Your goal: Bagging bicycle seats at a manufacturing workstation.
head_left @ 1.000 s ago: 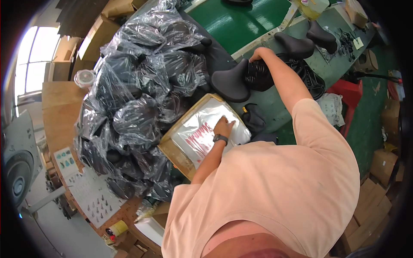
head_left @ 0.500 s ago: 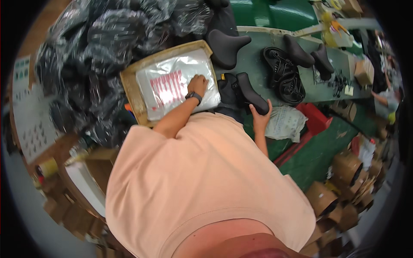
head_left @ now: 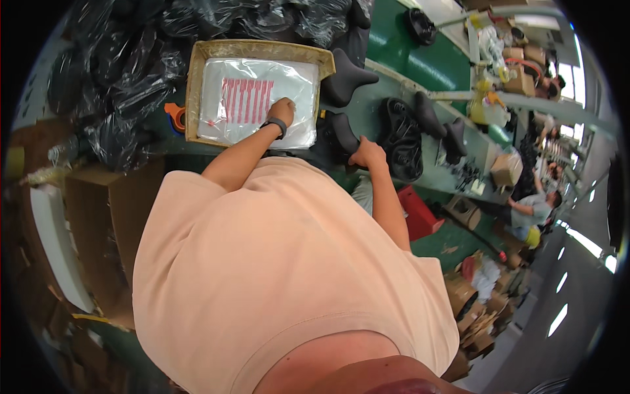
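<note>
A shallow cardboard box (head_left: 197, 49) holds a stack of clear plastic bags (head_left: 216, 131) with red print. My left hand (head_left: 282, 111), a dark band on its wrist, rests on the top bag near its right side. Its fingers are curled in against the film, their tips hidden. Just right of the box, my right hand (head_left: 369, 154) grips a black bicycle saddle (head_left: 342, 134) by its near end, with the thumb and some fingers out of sight. Another black saddle (head_left: 344, 77) lies beyond it, beside the box's far right corner.
Plastic-wrapped black saddles (head_left: 118, 72) are heaped at the left and back. An orange-handled tool (head_left: 174, 113) lies beside the box. More black saddles (head_left: 430, 115) and black moulded parts (head_left: 403, 141) stand to the right. A red bin (head_left: 420, 213) is below. A co-worker (head_left: 535, 210) is farther right.
The whole view has shifted and turned. My right hand has brought the saddle left, nearer the box. My left hand stays on the top bag, its fingers still curled.
</note>
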`<state>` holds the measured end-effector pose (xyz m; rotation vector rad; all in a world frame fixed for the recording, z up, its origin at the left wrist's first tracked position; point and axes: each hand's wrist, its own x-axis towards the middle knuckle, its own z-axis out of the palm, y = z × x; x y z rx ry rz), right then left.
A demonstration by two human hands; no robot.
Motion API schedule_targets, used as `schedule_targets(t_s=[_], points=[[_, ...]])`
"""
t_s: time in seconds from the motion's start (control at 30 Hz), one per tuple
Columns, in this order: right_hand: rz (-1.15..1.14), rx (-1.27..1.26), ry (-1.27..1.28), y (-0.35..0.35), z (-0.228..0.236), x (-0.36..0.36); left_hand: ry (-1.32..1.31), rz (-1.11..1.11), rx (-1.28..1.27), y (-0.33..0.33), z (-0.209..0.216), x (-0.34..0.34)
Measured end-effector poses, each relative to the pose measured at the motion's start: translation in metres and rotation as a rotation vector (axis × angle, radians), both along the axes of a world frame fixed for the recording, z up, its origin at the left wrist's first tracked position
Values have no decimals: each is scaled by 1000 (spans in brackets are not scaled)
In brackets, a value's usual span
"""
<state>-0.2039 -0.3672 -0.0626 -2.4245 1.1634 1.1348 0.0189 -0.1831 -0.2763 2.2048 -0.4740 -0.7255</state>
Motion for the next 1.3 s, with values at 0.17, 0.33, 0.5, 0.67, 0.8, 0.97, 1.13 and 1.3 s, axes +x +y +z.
schedule_targets(t_s=[0.17,0.33,0.5,0.67,0.8,0.97,1.13,1.3], points=[[-686,518,-673,-33,-28,-108,868,373,-445,37,23,32],[-1117,1085,-1126,38,27,-113,1049,343,-591,83,96,40],[-915,1662,-1164,95,43,23,618,-37,-596,105,169,32],[-1157,1867,-926,109,27,86,834,-174,-554,123,215,20],[-1356,1987,-901,113,39,96,1067,349,-1209,205,235,71],[-1233,2097,-1134,127,80,97,1141,424,-1292,263,281,109],[-398,1288,-1182,113,107,98,704,362,-868,208,324,108],[-35,486,-1229,182,130,111,-673,-22,-698,136,396,99]])
